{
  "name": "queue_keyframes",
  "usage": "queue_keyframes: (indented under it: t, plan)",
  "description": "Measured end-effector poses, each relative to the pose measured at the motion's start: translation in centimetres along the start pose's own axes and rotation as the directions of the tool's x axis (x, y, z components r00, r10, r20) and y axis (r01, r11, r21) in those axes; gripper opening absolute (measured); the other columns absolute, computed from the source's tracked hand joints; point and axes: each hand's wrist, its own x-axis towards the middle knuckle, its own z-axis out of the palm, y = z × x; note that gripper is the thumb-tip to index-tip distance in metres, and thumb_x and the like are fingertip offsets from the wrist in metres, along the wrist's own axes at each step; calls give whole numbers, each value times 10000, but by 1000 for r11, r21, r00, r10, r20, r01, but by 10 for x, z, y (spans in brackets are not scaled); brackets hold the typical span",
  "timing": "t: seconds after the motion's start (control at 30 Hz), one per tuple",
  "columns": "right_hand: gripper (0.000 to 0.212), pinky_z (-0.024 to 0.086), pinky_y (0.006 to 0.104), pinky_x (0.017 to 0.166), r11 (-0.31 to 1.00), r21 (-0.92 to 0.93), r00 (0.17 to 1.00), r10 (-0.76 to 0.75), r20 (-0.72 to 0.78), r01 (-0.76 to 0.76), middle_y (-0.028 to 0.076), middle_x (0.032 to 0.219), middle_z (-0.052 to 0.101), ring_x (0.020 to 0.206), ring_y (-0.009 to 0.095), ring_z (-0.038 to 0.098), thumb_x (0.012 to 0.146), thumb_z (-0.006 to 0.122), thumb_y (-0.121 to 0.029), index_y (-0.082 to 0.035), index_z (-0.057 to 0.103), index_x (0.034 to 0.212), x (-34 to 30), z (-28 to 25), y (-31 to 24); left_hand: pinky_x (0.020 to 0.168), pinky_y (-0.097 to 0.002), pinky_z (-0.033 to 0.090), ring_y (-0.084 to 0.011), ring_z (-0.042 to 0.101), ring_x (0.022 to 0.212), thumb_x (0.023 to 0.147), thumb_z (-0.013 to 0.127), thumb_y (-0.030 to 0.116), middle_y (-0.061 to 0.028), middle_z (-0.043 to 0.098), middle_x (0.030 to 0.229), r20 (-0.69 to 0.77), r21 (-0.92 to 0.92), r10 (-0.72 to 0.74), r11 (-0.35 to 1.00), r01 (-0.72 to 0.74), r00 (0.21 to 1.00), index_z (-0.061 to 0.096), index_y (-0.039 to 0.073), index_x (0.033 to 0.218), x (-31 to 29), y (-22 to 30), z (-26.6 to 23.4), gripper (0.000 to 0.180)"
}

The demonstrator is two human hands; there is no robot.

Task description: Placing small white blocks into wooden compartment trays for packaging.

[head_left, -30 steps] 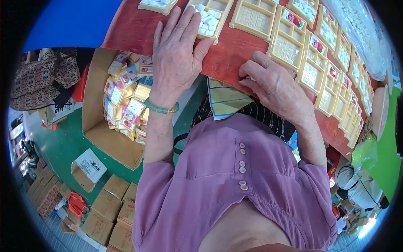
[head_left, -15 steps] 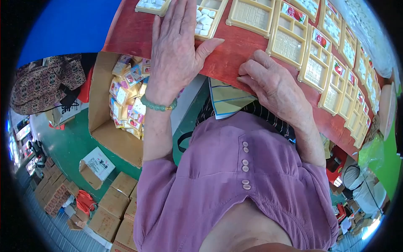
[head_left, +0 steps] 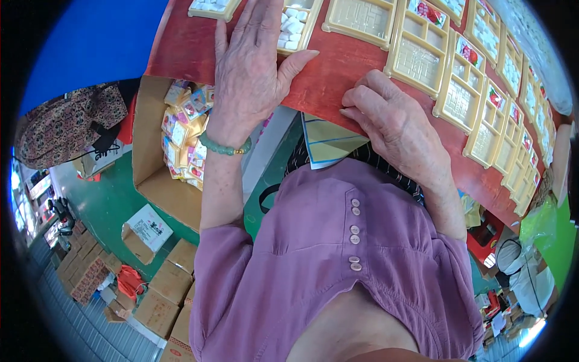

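My left hand (head_left: 253, 72) lies flat and spread on the red table (head_left: 338, 66), its fingers reaching over a yellow plastic tray (head_left: 298, 24) filled with small white pieces. A green bead bracelet (head_left: 224, 146) circles that wrist. My right hand (head_left: 392, 123) rests curled at the table's near edge, fingertips on the red surface, holding nothing. Just beyond it sit empty yellow compartment trays (head_left: 419, 54). More yellow trays (head_left: 512, 102), some with white pieces and red packets, run in a row toward the right.
An open cardboard box (head_left: 166, 181) full of colourful small packets stands on the green floor at the left. Several closed cartons (head_left: 163, 295) are stacked lower left. A patterned bag (head_left: 66, 123) lies farther left. A folded paper (head_left: 329, 142) sits on my lap.
My left hand has slid farther forward over the tray of white pieces. My right hand has stayed at the table edge. The view has shifted slightly.
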Motion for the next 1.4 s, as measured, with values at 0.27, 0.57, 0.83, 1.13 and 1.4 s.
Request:
queue_keyframes:
  t: [0.27,0.57,0.83,1.13,1.4]
  plan:
    - [156,536,424,741,1000,15,999,-5,-32,6,125,979,578,889,344,642,917,699,-17,-41,632,1056,-2,1,1,1212,-543,276,-419,345,1501,996,646,455,-252,424,1585,120,92,42,994,-53,992,265,-44,1596,3,-7,-1,869]
    - [163,538,449,734,990,-133,999,-45,-18,43,155,974,553,884,385,636,914,660,-1,-26,593,1061,0,4,-7,1205,-545,300,-428,356,1491,982,685,390,-232,334,1640,-197,-208,49,974,-91,979,284,-43,1592,-1,1,-3,849]
    - [134,528,460,723,992,-123,999,35,-5,-36,160,964,546,863,385,630,930,647,-15,-24,582,1047,0,7,-7,1225,-570,246,-380,361,1501,987,673,329,-217,385,1618,72,-37,136,990,-133,988,424,-34,1526,-4,-5,2,695]
    - [91,523,448,756,995,-83,998,57,-27,-59,138,960,560,894,367,628,951,662,-50,-33,612,1025,2,4,-5,1212,-518,308,-476,316,1497,944,743,392,-316,303,1619,-188,-244,12,968,-59,982,272,-54,1584,-9,-7,6,912]
    - [95,522,447,751,995,-74,997,61,-38,-64,135,951,562,888,361,629,953,670,-62,-36,621,1030,2,4,-4,1193,-533,337,-474,345,1476,949,738,401,-314,370,1576,-63,-72,98,992,-103,993,396,-83,1497,-4,-4,6,807]
